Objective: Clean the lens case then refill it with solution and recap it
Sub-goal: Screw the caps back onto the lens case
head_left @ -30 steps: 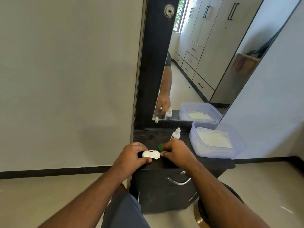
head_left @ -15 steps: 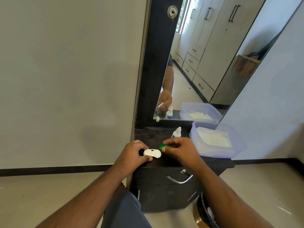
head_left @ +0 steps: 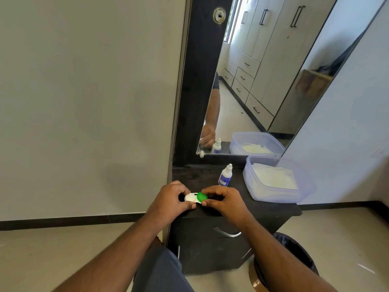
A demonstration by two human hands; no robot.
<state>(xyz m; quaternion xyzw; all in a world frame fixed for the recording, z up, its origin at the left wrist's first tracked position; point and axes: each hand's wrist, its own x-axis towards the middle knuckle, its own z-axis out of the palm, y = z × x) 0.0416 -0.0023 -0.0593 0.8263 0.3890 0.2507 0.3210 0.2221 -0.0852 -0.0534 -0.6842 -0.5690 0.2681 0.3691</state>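
Note:
A white lens case (head_left: 191, 197) is held over the front of the black cabinet top (head_left: 202, 175). My left hand (head_left: 171, 200) pinches its left end. My right hand (head_left: 224, 200) grips a green cap (head_left: 201, 196), which sits on the case's right well. The left well looks white from above; I cannot tell whether a cap covers it. A small white solution bottle (head_left: 225, 175) with a blue label stands upright just behind my right hand.
A clear plastic tub (head_left: 305, 186) holding white tissues sits on the cabinet's right side. A tall mirror (head_left: 263, 70) leans behind the cabinet. A drawer with a metal handle (head_left: 227, 233) is below, and a dark round stool (head_left: 292, 256) stands on the floor at right.
My right hand, which held the green cap just right of the case, has brought it left onto the case's right well. The case stays in my left hand.

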